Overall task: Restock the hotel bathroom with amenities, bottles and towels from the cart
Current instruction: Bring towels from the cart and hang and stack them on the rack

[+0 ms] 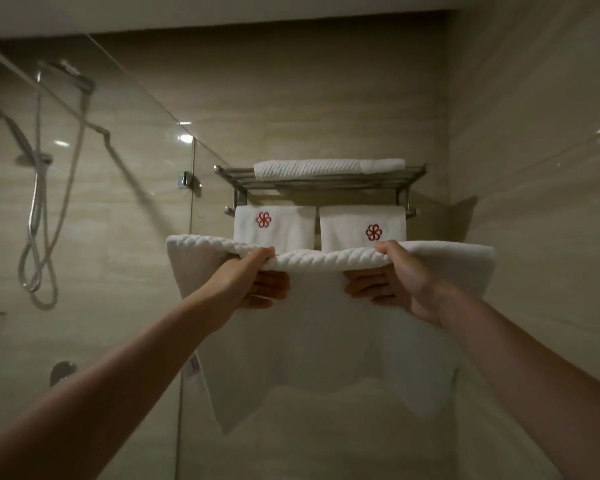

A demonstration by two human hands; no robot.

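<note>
Both hands, left (253,282) and right (392,282), pinch a soft, limp white towel (326,341) along its folded top edge, below the rack (319,183), its loose ends drooping.

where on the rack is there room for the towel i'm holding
The top shelf is mostly covered by a folded towel, with narrow bare strips at both ends; free room lies above that towel. The bar below is crowded: left logo towel and right logo towel, slim gap between.
</note>
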